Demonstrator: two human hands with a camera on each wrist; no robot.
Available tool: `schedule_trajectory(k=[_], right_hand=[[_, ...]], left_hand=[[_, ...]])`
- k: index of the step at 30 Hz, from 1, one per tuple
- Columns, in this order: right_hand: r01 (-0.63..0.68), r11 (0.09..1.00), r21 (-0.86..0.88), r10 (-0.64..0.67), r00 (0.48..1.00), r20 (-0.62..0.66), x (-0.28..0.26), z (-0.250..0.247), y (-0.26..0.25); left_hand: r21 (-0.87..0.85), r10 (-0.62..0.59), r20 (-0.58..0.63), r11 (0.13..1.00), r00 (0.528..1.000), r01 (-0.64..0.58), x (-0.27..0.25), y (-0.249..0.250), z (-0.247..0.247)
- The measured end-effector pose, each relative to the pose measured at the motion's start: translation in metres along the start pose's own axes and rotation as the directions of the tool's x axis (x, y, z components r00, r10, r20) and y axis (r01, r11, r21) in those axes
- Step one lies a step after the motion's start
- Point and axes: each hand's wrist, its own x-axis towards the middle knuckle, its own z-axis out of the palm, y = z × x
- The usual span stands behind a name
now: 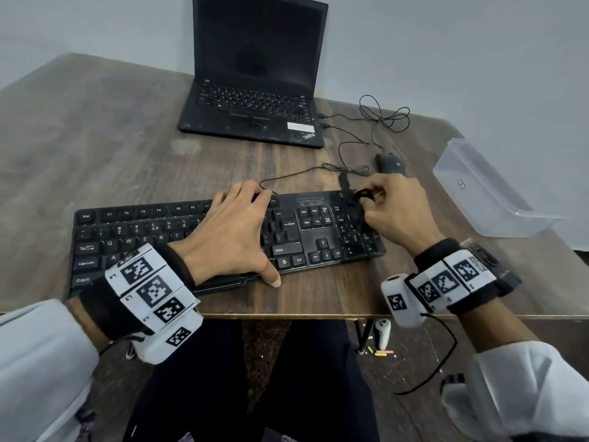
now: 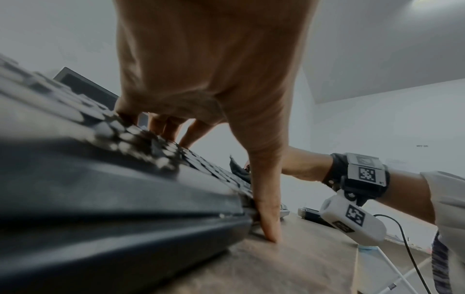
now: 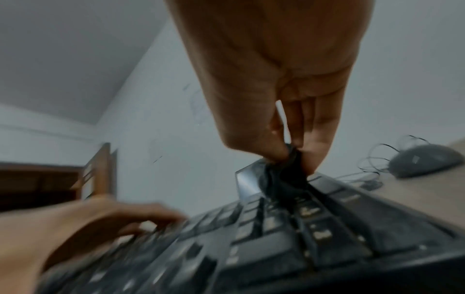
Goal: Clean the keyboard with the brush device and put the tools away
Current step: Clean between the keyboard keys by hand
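Brushing underway: right hand (image 1: 395,212) pinches probably the brush (image 1: 363,195) over numpad keys; left hand (image 1: 232,231) flat, fingers straight, steadying keyboard (image 1: 134,237); box (image 1: 487,193) empty, stowing left

Lighting and picture quality: dim, even indoor light, three wide-angle views.

Head view: soft, flat light, faint shadows under the left hand (image 1: 234,237) and keyboard (image 1: 223,237); sharp in the middle, the surface (image 1: 95,138) edges bow outward, laptop (image 1: 255,74) screen dark with no glare. Left wrist view: dark and grey, a bright patch at the top right corner, near keyboard (image 2: 100,179) edge badly out of focus, strong bending at the edges. Right wrist view: motion blur across the whole frame, keys smeared, mouse (image 3: 425,160) soft, right hand (image 3: 276,79) fairly clear.
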Motion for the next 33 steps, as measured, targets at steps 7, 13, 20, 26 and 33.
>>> schedule_trajectory(k=[7, 13, 20, 26, 33], right_hand=[[0.182, 0.976, 0.117, -0.209, 0.933, 0.294, -0.041, 0.001, -0.047], [0.115, 0.989, 0.094, -0.125, 0.987, 0.1, -0.019, -0.002, -0.042], [0.115, 0.992, -0.042, -0.103, 0.971, 0.214, 0.035, -0.001, -0.043], [0.142, 0.981, -0.135, -0.069, 0.896, 0.438, 0.066, 0.013, -0.034], [0.121, 0.987, -0.109, -0.054, 0.874, 0.483, 0.073, 0.021, -0.052]], left_hand=[[-0.014, -0.006, 0.048, 1.0, 0.999, 0.006, 0.003, -0.002, -0.001], [-0.055, -0.035, 0.153, 0.997, 0.988, 0.044, 0.008, -0.007, -0.003], [-0.093, -0.017, 0.223, 0.995, 0.975, 0.039, 0.009, -0.012, -0.005], [-0.136, -0.141, 0.245, 0.975, 0.959, 0.178, -0.043, -0.071, -0.03], [-0.353, -0.291, 0.185, 0.872, 0.939, 0.34, -0.118, -0.146, -0.026]])
